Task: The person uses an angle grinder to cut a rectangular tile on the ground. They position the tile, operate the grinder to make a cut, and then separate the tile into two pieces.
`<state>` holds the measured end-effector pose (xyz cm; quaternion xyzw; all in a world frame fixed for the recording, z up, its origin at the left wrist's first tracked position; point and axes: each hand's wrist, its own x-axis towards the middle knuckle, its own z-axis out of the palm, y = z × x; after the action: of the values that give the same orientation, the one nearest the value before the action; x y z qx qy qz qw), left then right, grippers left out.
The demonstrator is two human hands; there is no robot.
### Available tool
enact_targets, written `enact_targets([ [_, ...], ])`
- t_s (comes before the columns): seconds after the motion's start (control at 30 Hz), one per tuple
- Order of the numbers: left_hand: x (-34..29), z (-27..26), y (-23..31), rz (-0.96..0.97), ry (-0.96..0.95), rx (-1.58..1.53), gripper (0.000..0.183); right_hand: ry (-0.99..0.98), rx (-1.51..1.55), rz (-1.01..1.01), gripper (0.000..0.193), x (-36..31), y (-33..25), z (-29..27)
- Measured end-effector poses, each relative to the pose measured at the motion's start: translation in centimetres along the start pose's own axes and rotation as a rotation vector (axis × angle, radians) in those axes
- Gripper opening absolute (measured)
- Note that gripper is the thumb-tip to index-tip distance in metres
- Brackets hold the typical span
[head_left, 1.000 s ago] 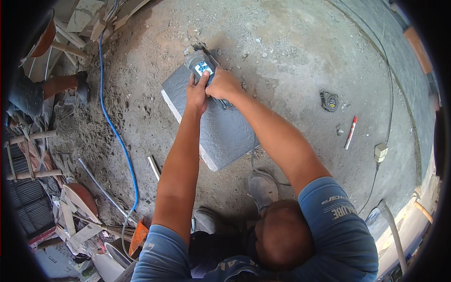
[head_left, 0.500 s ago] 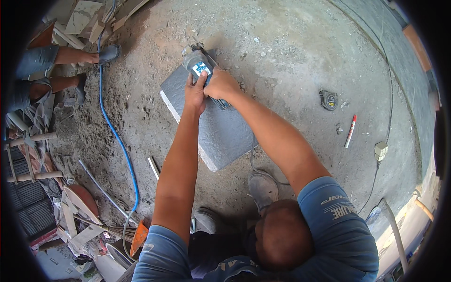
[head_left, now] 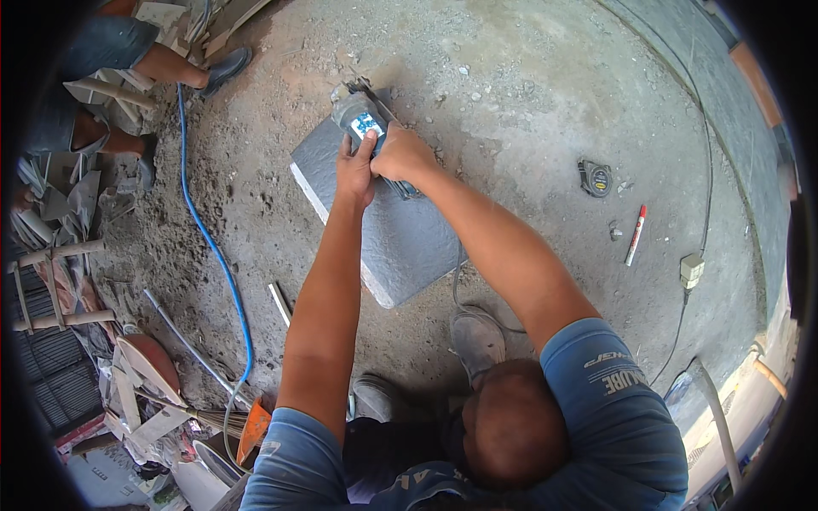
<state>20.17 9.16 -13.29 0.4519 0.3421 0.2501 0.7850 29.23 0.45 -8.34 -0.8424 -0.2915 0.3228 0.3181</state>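
An angle grinder (head_left: pixel 365 119) is held over the far end of a dark grey stone tile (head_left: pixel 407 247) with pale edges, which lies flat on the ground. My left hand (head_left: pixel 356 166) closes around the left side of its body, thumb up along it. From the right, my right hand (head_left: pixel 400 155) wraps round the same body. A haze of dust hangs by the grinder's head; whether the disc touches the tile is hidden from me. The grinder's cord comes out by the tile's near right corner.
A tape measure (head_left: pixel 595 179) and a red-capped marker (head_left: pixel 636 235) lie at the right, near a cord with a pale socket box (head_left: pixel 692 271). Along the left run a blue hose (head_left: pixel 209 238) and piled scrap. Another person's legs (head_left: pixel 175 66) are at the upper left.
The other person's far leg and foot have shifted right and slightly up. My hands and the grinder stay nearly where they were.
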Motion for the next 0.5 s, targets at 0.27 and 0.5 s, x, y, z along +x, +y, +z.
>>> enact_targets([
  [0.27,-0.20,0.23,0.02,-0.007,-0.028,-0.006,0.093,-0.032,-0.029,0.012,0.062,-0.09,-0.01,-0.32],
  [0.5,-0.16,0.00,-0.30,-0.011,-0.032,-0.009,0.098,-0.027,-0.031,0.017,0.062,-0.37,0.04,-0.34],
])
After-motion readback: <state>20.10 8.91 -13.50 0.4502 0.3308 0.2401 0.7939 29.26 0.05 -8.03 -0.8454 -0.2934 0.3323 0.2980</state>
